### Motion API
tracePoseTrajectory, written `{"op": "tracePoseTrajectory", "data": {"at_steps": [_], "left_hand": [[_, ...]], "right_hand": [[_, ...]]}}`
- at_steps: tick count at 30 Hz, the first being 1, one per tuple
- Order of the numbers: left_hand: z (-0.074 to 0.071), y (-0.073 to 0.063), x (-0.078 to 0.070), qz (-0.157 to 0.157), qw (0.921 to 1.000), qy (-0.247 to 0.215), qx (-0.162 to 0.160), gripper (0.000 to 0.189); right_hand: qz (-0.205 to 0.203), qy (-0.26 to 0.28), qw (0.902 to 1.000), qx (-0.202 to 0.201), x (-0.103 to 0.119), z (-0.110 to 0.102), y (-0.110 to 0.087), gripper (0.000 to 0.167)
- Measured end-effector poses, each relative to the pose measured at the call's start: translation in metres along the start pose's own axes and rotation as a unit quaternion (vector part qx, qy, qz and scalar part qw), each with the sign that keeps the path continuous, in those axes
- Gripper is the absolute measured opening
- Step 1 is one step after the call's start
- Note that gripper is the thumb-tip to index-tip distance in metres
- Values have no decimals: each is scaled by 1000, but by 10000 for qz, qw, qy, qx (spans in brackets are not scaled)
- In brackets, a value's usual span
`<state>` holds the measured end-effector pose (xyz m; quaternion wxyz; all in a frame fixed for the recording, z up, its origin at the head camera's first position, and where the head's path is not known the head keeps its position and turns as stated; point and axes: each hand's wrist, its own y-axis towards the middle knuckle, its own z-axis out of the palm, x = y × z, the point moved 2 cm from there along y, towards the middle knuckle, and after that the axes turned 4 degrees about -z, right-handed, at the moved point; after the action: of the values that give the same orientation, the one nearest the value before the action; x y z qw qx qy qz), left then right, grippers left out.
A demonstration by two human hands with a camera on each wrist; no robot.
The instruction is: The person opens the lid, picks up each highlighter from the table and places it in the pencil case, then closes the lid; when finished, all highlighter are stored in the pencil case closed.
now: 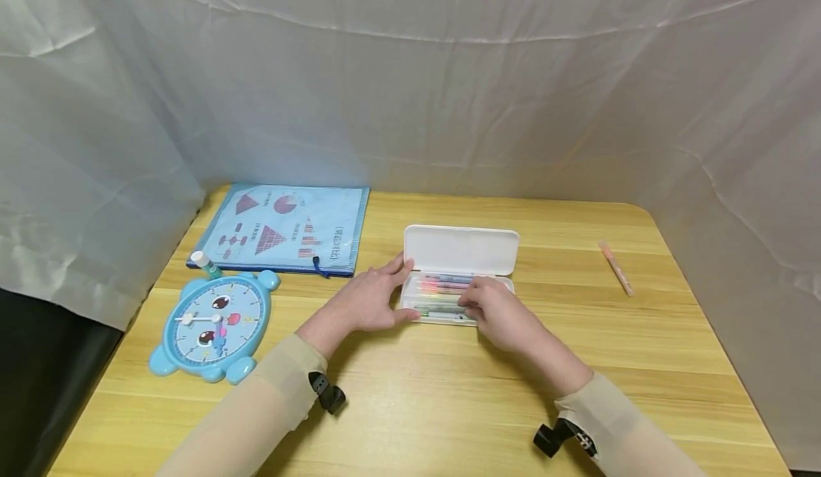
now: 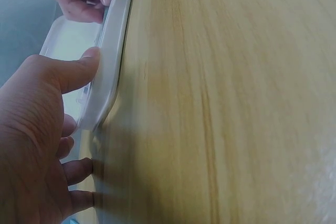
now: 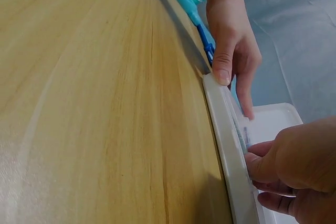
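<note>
A white pencil case [image 1: 460, 249] lies on the table with its lid raised at the back. Several coloured pens [image 1: 442, 288] lie side by side inside it. My left hand [image 1: 368, 297] holds the case's left end, thumb at the front wall [image 2: 109, 61] and index finger towards the hinge. The fingers of my right hand [image 1: 503, 314] reach into the case's right half, thumb and fingertips pinched together at a pen. In the right wrist view that right hand [image 3: 294, 163] hides most of what lies between its fingertips.
A peach pen [image 1: 617, 270] lies alone at the right. At the left are a blue toy clock [image 1: 218, 327], a small bottle with a white cap [image 1: 207, 264] and a blue zip folder [image 1: 282, 227]. Grey cloth [image 1: 449, 106] hangs behind the wooden table [image 1: 436, 406].
</note>
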<state>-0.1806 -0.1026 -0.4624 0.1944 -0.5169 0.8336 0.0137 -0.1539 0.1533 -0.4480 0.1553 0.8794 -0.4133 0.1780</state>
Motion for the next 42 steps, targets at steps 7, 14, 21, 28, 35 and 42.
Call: {"op": "tracePoseTrajectory", "data": {"at_steps": [7,14,21,28,35,42], "left_hand": [[0,1,0,-16,10000,35,5,105],[0,0,0,-10,10000,68,42,105],[1,-1,1,-27,10000,37,72,105],[2,-1,1,-27,10000,-2,62,105],[2,0,1,74,10000,16,-37,105],[1,0,0,105,9999,9,-43,106]], "right_hand": [[-34,-60,10000,71,-1,-1,-2,17],[-28,238,9996,-149,-8,-17,-7,15],[58,526,9963,-684,-29,-42,-19,14],[424,512,9914,-1128,-54,-71,-42,16],[944,-47,9829,-1583,-87,-101,-72,22],[1779,-113,9686,-1734,-127,-120,-108,30]]}}
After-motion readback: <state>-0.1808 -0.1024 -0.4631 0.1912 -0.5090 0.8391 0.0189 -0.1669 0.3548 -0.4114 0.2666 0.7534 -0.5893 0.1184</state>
